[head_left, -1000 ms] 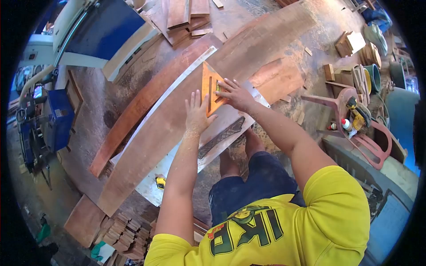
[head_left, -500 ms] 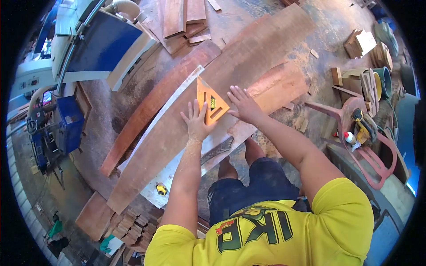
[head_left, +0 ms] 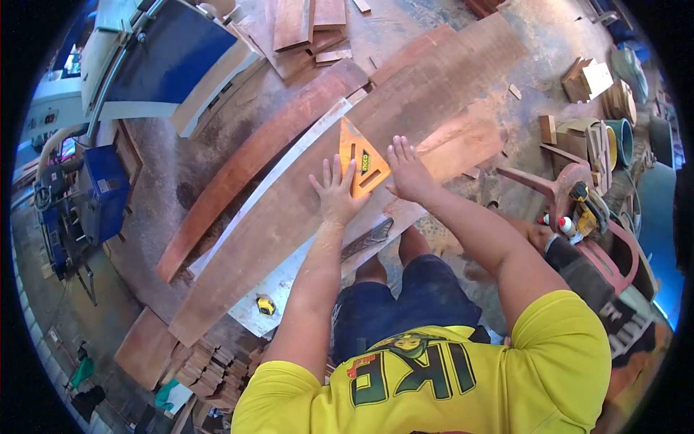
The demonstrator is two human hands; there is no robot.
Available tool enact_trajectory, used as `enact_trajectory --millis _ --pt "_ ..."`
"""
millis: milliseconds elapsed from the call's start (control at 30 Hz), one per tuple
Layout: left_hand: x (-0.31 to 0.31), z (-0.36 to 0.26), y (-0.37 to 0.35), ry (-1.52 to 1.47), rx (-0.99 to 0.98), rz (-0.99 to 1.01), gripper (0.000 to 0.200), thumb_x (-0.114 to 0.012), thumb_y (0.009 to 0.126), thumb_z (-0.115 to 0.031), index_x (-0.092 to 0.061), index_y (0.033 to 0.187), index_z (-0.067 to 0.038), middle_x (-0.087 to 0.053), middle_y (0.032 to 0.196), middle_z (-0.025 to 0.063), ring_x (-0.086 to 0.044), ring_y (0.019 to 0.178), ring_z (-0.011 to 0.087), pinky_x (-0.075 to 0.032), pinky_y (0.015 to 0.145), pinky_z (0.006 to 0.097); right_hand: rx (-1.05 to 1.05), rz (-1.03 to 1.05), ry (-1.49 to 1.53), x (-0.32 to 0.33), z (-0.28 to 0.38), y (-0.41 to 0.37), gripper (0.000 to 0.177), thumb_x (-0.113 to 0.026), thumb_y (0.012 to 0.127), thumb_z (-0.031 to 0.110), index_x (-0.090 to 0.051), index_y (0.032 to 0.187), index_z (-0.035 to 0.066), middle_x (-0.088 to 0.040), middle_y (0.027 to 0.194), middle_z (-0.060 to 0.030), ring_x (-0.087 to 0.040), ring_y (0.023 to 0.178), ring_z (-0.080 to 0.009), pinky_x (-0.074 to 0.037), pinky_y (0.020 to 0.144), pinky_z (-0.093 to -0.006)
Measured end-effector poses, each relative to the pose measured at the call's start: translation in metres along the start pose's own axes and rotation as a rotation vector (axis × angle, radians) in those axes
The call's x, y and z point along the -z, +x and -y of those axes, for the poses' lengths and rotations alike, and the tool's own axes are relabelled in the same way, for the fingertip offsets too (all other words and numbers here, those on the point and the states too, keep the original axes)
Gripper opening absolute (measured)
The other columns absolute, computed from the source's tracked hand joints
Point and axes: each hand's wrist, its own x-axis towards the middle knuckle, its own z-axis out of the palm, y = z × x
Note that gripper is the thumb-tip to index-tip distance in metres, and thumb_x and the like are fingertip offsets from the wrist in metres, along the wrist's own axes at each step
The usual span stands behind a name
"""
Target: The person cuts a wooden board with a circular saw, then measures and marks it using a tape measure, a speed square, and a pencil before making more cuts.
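An orange triangular speed square (head_left: 371,176) lies on a long, curved wooden plank (head_left: 267,242). My left hand (head_left: 338,194) rests flat with its fingers spread, its fingertips at the square's left edge. On the other side, my right hand (head_left: 410,172) is stretched out over the plank, close to the square's right corner, with its fingers straight and nearly together. Both palms face down and neither hand is closed around anything. Below the plank is a white board (head_left: 249,318) with a yellow tape measure (head_left: 265,304) on it.
A narrower curved reddish plank (head_left: 238,184) lies alongside. Stacked boards (head_left: 295,29) stand behind. At the right, a pink plastic chair (head_left: 557,184) holds a yellow power tool (head_left: 593,210) and a white bottle (head_left: 567,226). Another person's arm (head_left: 578,271) reaches in there. A blue machine (head_left: 108,184) stands left.
The square and both hands appear shifted slightly right in the view. My right hand's fingers are closer together. Another person's arm has come in beside the chair.
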Motion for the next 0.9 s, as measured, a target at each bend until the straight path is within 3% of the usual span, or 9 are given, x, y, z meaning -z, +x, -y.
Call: enact_trajectory --millis 600,833,900 --pt "0.007 0.006 -0.002 -0.034 -0.019 0.028 0.092 -0.071 0.070 -0.058 -0.036 0.150 -0.028 -0.018 0.162 0.0097 -0.011 0.149 0.0341 0.001 0.111 0.0699 -0.088 0.125 -0.078 -0.004 0.007 0.016 0.109 -0.075 0.073 0.054 -0.025 0.144 -0.012 -0.016 0.152 -0.0383 -0.014 0.144 -0.0487 -0.023 0.118 -0.0473" --pt "0.001 0.005 -0.002 0.007 -0.025 0.000 0.090 -0.068 0.072 -0.060 -0.037 0.150 -0.027 -0.018 0.162 0.0102 -0.011 0.149 0.0336 0.002 0.112 0.0688 -0.149 0.135 -0.008 0.000 0.010 0.015 0.109 -0.075 0.074 0.053 -0.022 0.147 -0.008 -0.011 0.155 -0.0339 -0.013 0.146 -0.0453 -0.027 0.115 -0.0518" --pt "-0.001 0.009 -0.003 0.035 -0.037 -0.007 0.090 -0.068 0.072 -0.060 -0.037 0.150 -0.027 -0.018 0.162 0.0104 -0.011 0.149 0.0337 0.002 0.112 0.0686 -0.157 0.158 0.005 0.002 0.014 0.013 0.106 -0.073 0.076 0.051 -0.022 0.146 -0.010 -0.013 0.154 -0.0348 -0.013 0.145 -0.0468 -0.023 0.118 -0.0471"
